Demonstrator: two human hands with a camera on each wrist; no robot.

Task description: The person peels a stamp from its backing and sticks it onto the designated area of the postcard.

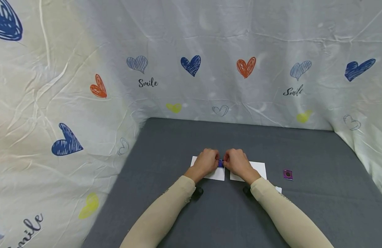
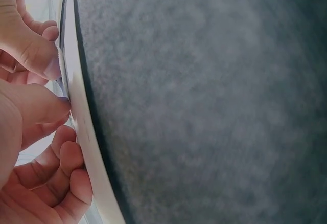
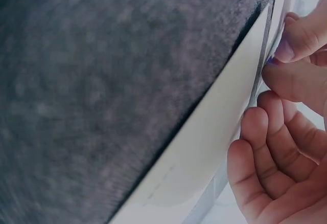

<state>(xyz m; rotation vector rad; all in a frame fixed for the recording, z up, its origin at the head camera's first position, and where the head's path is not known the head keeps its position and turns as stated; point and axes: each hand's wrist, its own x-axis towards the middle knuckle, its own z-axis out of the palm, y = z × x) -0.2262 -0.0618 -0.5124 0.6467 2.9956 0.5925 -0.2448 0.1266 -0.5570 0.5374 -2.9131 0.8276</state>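
Note:
Between my two hands a small flat blue piece (image 1: 220, 163) lies over the right part of a white card (image 1: 216, 175). My left hand (image 1: 205, 161) pinches its left side with thumb and forefinger. From the other side my right hand (image 1: 237, 162) pinches its right edge, over the gap beside a second white card (image 1: 258, 168). Both thumbs nearly meet in the wrist views, and the other fingers of the right hand (image 3: 278, 147) are curled under. Most of the blue piece is hidden by fingertips.
A small purple square (image 1: 288, 174) with a dark round mark lies to the right on the grey tabletop (image 1: 191, 213). Another white corner (image 1: 278, 189) peeks out beside the right sleeve. A white curtain (image 1: 222, 79) printed with hearts hangs behind the table and at its sides.

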